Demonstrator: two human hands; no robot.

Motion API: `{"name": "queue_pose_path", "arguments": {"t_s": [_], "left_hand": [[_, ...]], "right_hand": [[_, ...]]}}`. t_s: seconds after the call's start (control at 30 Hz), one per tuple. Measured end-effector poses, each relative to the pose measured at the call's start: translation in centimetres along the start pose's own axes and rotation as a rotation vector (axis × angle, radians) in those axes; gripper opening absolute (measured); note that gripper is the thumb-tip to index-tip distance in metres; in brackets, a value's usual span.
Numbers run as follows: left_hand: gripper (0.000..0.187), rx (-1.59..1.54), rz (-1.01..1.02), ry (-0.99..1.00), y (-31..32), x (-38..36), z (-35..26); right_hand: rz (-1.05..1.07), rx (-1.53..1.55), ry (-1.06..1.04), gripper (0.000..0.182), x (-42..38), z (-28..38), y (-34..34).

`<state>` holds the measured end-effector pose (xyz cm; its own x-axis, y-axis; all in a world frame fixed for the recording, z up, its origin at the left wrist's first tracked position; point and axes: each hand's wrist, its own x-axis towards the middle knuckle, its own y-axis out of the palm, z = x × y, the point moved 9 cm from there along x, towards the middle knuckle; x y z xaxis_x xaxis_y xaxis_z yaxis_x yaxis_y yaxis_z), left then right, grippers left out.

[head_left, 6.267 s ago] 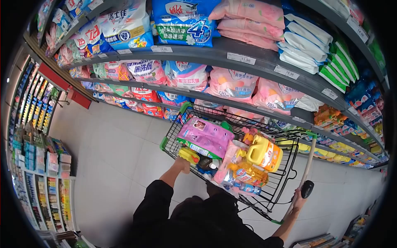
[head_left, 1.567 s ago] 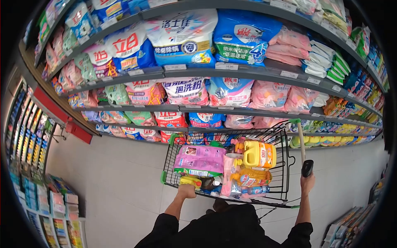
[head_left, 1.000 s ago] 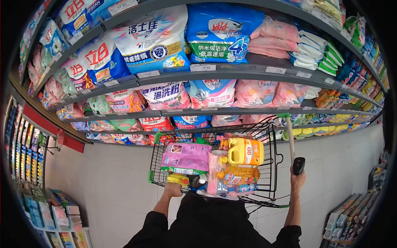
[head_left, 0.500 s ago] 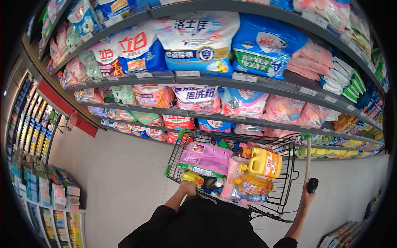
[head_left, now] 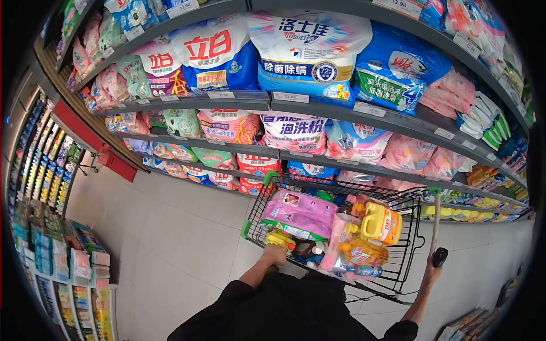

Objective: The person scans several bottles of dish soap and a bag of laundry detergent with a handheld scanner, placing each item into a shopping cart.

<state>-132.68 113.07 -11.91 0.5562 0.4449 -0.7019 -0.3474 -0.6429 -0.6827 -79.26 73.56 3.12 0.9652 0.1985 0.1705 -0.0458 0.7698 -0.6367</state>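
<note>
A black wire shopping cart (head_left: 410, 258) with green corner pieces stands in front of me, turned sideways along the shelf. My left hand (head_left: 275, 255) is closed at the cart's near side rim, right beside a yellow bottle (head_left: 282, 241) inside; its fingertips are hidden. At the right end, my right hand (head_left: 433, 269) wraps round the cart's push handle (head_left: 437, 221), next to a small black object (head_left: 439, 257). In the cart lie a purple pack (head_left: 304, 213), a yellow jug (head_left: 372, 222), an orange bottle (head_left: 364, 253) and a pink bottle (head_left: 336, 241).
Beyond the cart runs a tall shelf (head_left: 318, 102) stacked with large detergent bags (head_left: 310, 54) and price tags. Shelves of bottles and boxes (head_left: 74, 267) stand at the left. Pale tiled floor (head_left: 170, 227) lies between, with more goods at the lower right (head_left: 478, 324).
The cart, both hands and the shelf goods appear shifted to the right in view. Both hands keep their places at the cart, and its contents look unchanged.
</note>
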Motion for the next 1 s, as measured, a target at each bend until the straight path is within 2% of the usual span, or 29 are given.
{"name": "queue_pose_path", "arguments": {"t_s": [0.17, 0.37, 0.43, 0.53, 0.77, 0.97, 1.0], "left_hand": [[0.037, -0.011, -0.054, 0.019, 0.1, 0.5, 0.6], [0.035, -0.011, -0.055, 0.051, -0.2, 1.1, 1.1], [0.035, -0.013, -0.072, 0.052, -0.2, 1.5, 1.4], [0.035, -0.013, -0.083, 0.051, -0.4, 1.5, 1.6], [0.036, -0.02, -0.075, 0.06, -1.5, 1.3, 1.6], [0.037, -0.011, -0.064, 0.061, -0.6, 2.4, 2.4], [0.037, -0.015, -0.064, 0.063, -0.8, 2.3, 2.4]], "right_hand": [[-0.028, -0.093, 0.069, 0.037, -0.6, -0.3, -0.5], [-0.074, -0.119, 0.018, 0.04, -0.7, -0.6, -0.4], [-0.122, -0.253, 0.043, 0.041, -1.1, -0.5, -0.8], [-0.06, -0.182, 0.032, 0.045, -1.3, 0.0, -0.5], [-0.11, -0.15, -0.057, 0.044, -1.8, 0.9, -0.4], [-0.175, -0.311, -0.101, 0.044, -2.9, 2.5, -0.7], [-0.19, -0.439, -0.053, 0.044, -3.2, 3.0, -0.8]]}}
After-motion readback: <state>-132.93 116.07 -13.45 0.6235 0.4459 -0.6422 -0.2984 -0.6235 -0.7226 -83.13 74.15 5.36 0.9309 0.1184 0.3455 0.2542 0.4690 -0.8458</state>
